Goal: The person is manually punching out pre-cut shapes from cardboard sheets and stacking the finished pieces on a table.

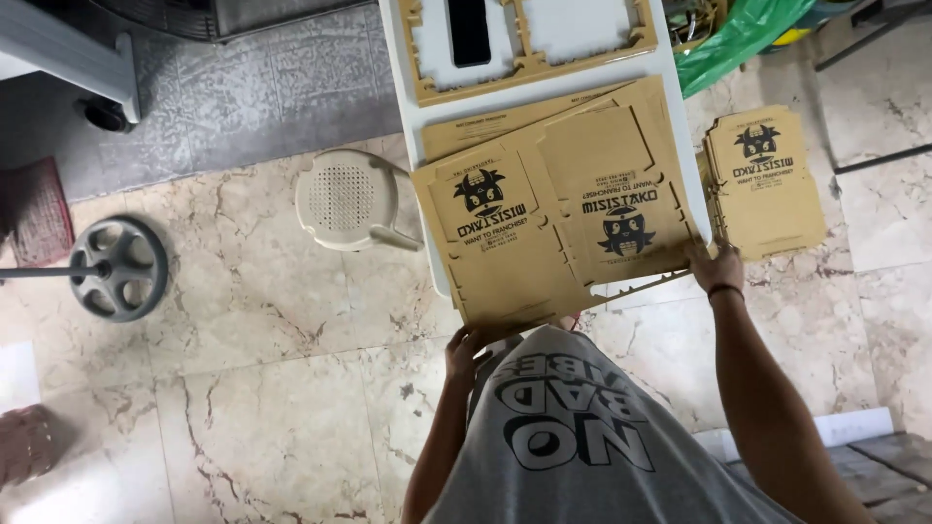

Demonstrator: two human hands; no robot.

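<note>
Two flat brown die-cut cardboard sheets with black printed logos lie overlapping on the near end of a narrow white table (416, 107). My left hand (468, 345) grips the near edge of the left cardboard sheet (495, 238). At the right cardboard sheet's (616, 204) near right corner, my right hand (711, 268) holds on; a dark band circles that wrist. More brown sheets sit under these two. My grey printed shirt fills the bottom of the view.
A stack of similar printed cardboard sheets (767, 180) sits right of the table. Cut-out cardboard frames (529, 68) and a black phone (469, 29) lie at the table's far end. A cream plastic stool (348, 199), a fan base (118, 267) and a green bag (738, 39) stand on the marble floor.
</note>
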